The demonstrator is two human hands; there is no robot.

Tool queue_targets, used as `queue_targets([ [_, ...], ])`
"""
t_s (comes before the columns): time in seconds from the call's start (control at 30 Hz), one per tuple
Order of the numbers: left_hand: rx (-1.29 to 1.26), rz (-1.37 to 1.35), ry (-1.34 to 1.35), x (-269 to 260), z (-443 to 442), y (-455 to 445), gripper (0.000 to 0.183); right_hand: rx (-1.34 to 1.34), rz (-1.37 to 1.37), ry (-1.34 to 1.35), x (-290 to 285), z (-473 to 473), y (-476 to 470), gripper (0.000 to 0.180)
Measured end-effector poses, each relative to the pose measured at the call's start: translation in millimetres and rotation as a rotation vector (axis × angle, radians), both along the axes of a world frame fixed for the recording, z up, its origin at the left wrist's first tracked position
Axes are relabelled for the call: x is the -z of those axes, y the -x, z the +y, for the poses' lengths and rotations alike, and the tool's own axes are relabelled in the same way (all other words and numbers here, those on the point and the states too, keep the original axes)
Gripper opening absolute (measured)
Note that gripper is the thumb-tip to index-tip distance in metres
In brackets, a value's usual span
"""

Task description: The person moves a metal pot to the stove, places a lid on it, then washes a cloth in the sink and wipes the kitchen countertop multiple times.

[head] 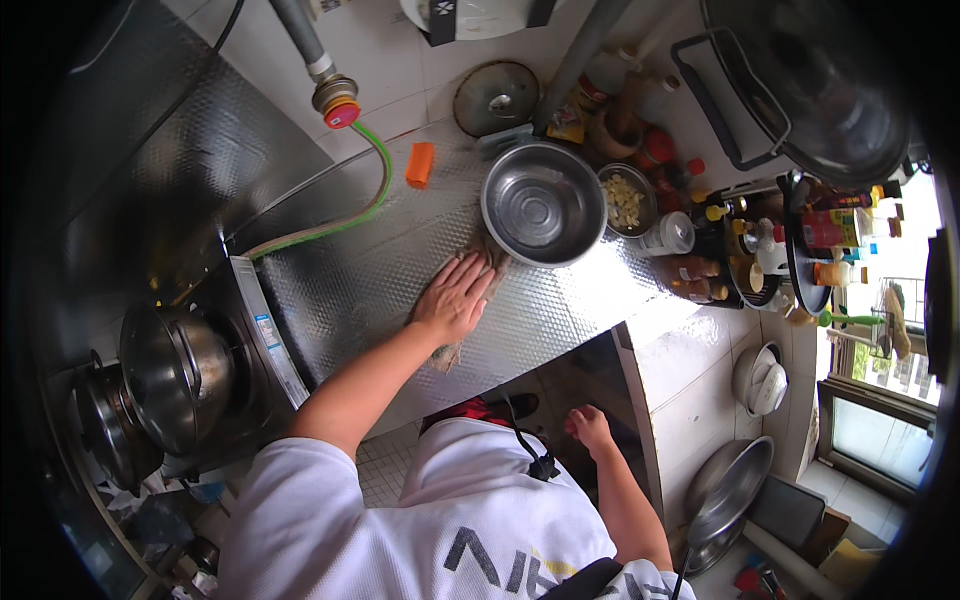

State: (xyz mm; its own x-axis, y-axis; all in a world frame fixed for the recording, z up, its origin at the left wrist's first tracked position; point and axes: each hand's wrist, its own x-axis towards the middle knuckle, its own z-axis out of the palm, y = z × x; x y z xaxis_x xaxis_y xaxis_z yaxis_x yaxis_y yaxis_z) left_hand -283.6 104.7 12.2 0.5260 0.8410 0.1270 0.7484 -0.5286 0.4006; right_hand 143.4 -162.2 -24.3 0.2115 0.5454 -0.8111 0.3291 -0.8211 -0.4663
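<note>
My left hand (451,300) lies flat on a brown cloth (448,358), pressing it against the counter (360,285), which is covered in embossed silver foil. The cloth pokes out past my fingertips and below my wrist. Just beyond my fingers stands a stainless steel basin (541,206) with nothing in it; the cloth's far end reaches its near rim. My right hand (589,427) hangs below the counter's front edge, at my side. Its fingers are loosely curled and nothing shows in them.
A small metal bowl (628,201) of peeled garlic cloves and a white lidded tub (670,234) stand right of the basin, before several sauce bottles (694,277). An orange packet (418,165) lies near a green-striped hose (379,199). Left is a stove with a lidded pot (176,375).
</note>
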Motion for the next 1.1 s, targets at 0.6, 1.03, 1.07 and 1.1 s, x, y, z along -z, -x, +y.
queue_targets([
  [0.6,0.126,-0.071,0.036,7,-36,-13,0.055,0.119,0.008,0.084,26,-69,-24,0.021],
  [1.03,-0.453,0.166,0.222,-5,-212,146,0.108,0.078,0.052,0.05,61,-56,-80,0.023],
  [1.07,-0.505,0.173,0.234,-7,-227,148,0.111,0.062,0.047,0.059,63,-57,-86,0.023],
  [1.1,-0.543,0.191,0.238,-7,-236,147,0.116,0.052,0.048,0.066,64,-59,-90,0.023],
])
